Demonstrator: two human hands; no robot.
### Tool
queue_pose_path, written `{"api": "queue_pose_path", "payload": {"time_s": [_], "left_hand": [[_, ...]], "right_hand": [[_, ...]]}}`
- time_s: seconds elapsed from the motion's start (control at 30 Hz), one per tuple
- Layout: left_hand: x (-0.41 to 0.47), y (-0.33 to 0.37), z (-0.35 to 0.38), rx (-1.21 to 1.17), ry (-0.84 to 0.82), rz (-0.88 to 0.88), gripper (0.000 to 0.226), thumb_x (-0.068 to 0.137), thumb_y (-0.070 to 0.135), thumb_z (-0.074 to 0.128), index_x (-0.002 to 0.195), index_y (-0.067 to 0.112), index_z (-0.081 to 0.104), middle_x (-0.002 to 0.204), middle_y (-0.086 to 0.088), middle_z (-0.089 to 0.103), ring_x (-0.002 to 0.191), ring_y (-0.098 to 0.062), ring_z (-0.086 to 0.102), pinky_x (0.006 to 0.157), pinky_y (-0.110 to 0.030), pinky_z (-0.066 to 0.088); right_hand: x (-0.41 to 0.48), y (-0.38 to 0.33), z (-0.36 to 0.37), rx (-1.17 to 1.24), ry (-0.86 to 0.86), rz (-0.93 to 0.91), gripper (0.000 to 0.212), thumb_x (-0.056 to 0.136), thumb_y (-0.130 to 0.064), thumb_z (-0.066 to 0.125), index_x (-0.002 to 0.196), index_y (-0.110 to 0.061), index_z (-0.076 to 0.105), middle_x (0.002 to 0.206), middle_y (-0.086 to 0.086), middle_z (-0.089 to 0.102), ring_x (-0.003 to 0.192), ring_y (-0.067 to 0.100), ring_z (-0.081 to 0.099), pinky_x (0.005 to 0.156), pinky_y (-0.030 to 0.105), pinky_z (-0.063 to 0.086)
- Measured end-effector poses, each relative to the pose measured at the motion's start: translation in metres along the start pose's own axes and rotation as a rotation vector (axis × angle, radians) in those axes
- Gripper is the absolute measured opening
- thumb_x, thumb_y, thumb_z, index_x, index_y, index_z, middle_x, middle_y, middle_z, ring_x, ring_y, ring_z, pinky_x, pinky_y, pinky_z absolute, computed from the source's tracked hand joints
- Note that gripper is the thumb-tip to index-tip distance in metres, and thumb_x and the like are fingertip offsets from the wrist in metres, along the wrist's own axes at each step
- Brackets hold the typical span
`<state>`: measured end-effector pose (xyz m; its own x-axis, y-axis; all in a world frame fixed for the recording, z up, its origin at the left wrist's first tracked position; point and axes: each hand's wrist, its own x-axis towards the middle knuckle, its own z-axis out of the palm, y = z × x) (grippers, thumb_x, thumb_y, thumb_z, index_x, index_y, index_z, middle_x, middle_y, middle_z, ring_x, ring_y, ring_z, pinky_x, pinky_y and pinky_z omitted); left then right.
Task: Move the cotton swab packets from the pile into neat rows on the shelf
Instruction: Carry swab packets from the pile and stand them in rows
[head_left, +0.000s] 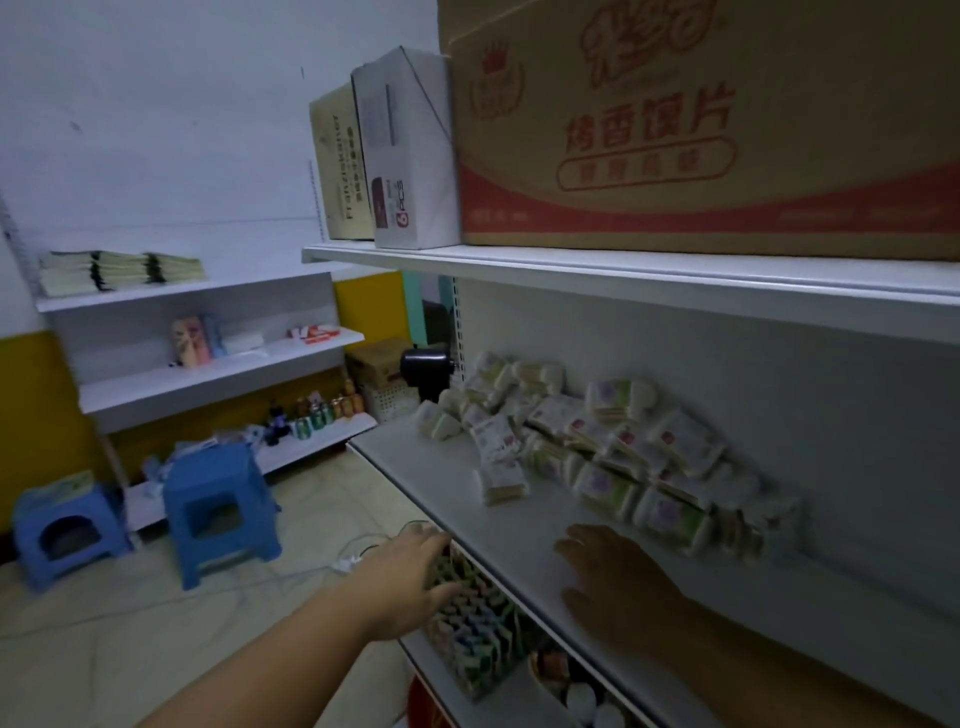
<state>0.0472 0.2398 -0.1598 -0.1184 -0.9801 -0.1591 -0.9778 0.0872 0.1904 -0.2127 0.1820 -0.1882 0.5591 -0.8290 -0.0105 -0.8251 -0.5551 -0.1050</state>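
Packets (597, 452): loose pile at shelf (426, 478) rear, no rows yet.
Right hand (618, 582) flat, empty, on bare shelf front, likely marking row space; left hand (415, 577) relaxed, empty, at shelf edge, seemingly steadying.

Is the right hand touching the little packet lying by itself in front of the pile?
Apart. The head view shows bare shelf between the right hand and the lone packet. The hand holds nothing.

Cardboard box (727, 130) reads 烤香馍片, white box (410, 156) "6 PCS", beige box (337, 166) "Franziskaner".
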Motion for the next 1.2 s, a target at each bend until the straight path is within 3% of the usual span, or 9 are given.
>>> {"api": "queue_pose_path", "payload": {"time_s": [0.2, 0.37, 0.47, 0.6, 0.67, 0.77, 0.9, 1.07, 1.2], "left_hand": [[0.086, -0.045, -0.019, -0.151, 0.076, 0.05, 0.067, 0.091, 0.049, 0.05, 0.149, 0.03, 0.022, 0.153, 0.004, 0.029, 0.131, -0.016, 0.041, 0.104, -0.027, 0.034], [0.165, -0.072, -0.021, -0.255, 0.161, 0.068, 0.063, 0.091, 0.044, 0.053, 0.146, 0.031, 0.027, 0.153, 0.005, 0.029, 0.136, -0.018, 0.033, 0.107, -0.03, 0.031], [0.206, -0.07, -0.024, -0.4, 0.272, 0.107, 0.058, 0.092, 0.037, 0.055, 0.144, 0.027, 0.031, 0.151, 0.003, 0.032, 0.135, -0.019, 0.035, 0.101, -0.03, 0.035], [0.235, -0.056, -0.011, -0.787, 0.291, 0.163, 0.055, 0.091, 0.024, 0.058, 0.141, 0.022, 0.036, 0.133, -0.002, 0.05, 0.117, -0.021, 0.052, 0.096, -0.037, 0.045], [0.239, -0.056, -0.001, -0.908, 0.297, 0.177, 0.032, 0.09, 0.021, 0.059, 0.119, 0.032, 0.05, 0.104, 0.003, 0.063, 0.087, -0.01, 0.062, 0.072, -0.03, 0.052], [0.243, -0.064, 0.005, -0.992, 0.36, 0.121, 0.018, 0.086, 0.017, 0.064, 0.081, 0.031, 0.053, 0.075, 0.009, 0.06, 0.066, -0.001, 0.058, 0.051, -0.016, 0.039], [0.242, -0.066, 0.001, -1.042, 0.34, 0.119, 0.025, 0.08, 0.014, 0.07, 0.076, 0.031, 0.051, 0.074, 0.012, 0.057, 0.064, 0.002, 0.054, 0.052, -0.016, 0.034], [0.25, -0.07, 0.005, -1.11, 0.252, 0.131, 0.023, 0.076, 0.01, 0.072, 0.083, 0.024, 0.054, 0.083, 0.002, 0.062, 0.076, -0.012, 0.06, 0.059, -0.027, 0.043], [0.253, -0.078, 0.0, -1.221, 0.131, 0.149, 0.043, 0.077, -0.003, 0.07, 0.105, 0.024, 0.052, 0.094, -0.002, 0.063, 0.086, -0.023, 0.062, 0.08, -0.04, 0.05]], "right_hand": [[0.079, -0.016, 0.017, 0.271, 0.135, 0.308, 0.058, 0.093, -0.047, 0.044, 0.143, -0.019, 0.031, 0.146, 0.001, 0.035, 0.132, 0.02, 0.034, 0.106, 0.029, 0.031], [0.138, -0.043, 0.025, 0.429, 0.363, 0.74, 0.073, 0.081, -0.066, 0.046, 0.138, -0.022, 0.04, 0.143, 0.002, 0.043, 0.128, 0.024, 0.043, 0.1, 0.035, 0.038], [0.15, -0.049, 0.028, 0.366, 0.376, 0.837, 0.076, 0.076, -0.073, 0.045, 0.135, -0.026, 0.044, 0.146, -0.001, 0.037, 0.131, 0.022, 0.038, 0.103, 0.037, 0.037], [0.146, -0.048, 0.031, 0.338, 0.404, 0.821, 0.053, 0.071, -0.073, 0.049, 0.099, -0.03, 0.059, 0.121, -0.003, 0.053, 0.112, 0.019, 0.051, 0.094, 0.033, 0.044], [0.142, -0.047, 0.032, 0.428, 0.442, 0.82, 0.053, 0.071, -0.069, 0.055, 0.108, -0.03, 0.058, 0.116, -0.006, 0.055, 0.108, 0.016, 0.053, 0.092, 0.033, 0.045], [0.139, -0.046, 0.032, 0.5, 0.501, 0.829, 0.039, 0.072, -0.06, 0.066, 0.098, -0.035, 0.052, 0.094, -0.011, 0.055, 0.091, 0.011, 0.055, 0.08, 0.028, 0.047], [0.141, -0.046, 0.033, 0.513, 0.536, 0.864, 0.036, 0.067, -0.059, 0.07, 0.087, -0.039, 0.047, 0.082, -0.016, 0.052, 0.08, 0.006, 0.053, 0.069, 0.021, 0.042], [0.142, -0.047, 0.036, 0.501, 0.48, 0.84, 0.063, 0.071, -0.064, 0.063, 0.122, -0.029, 0.055, 0.109, -0.01, 0.057, 0.097, 0.008, 0.054, 0.089, 0.026, 0.045], [0.129, -0.051, 0.029, 0.791, 0.481, 0.79, 0.051, 0.076, -0.04, 0.075, 0.122, -0.032, 0.055, 0.119, -0.01, 0.055, 0.104, 0.004, 0.054, 0.091, 0.023, 0.047]]}}
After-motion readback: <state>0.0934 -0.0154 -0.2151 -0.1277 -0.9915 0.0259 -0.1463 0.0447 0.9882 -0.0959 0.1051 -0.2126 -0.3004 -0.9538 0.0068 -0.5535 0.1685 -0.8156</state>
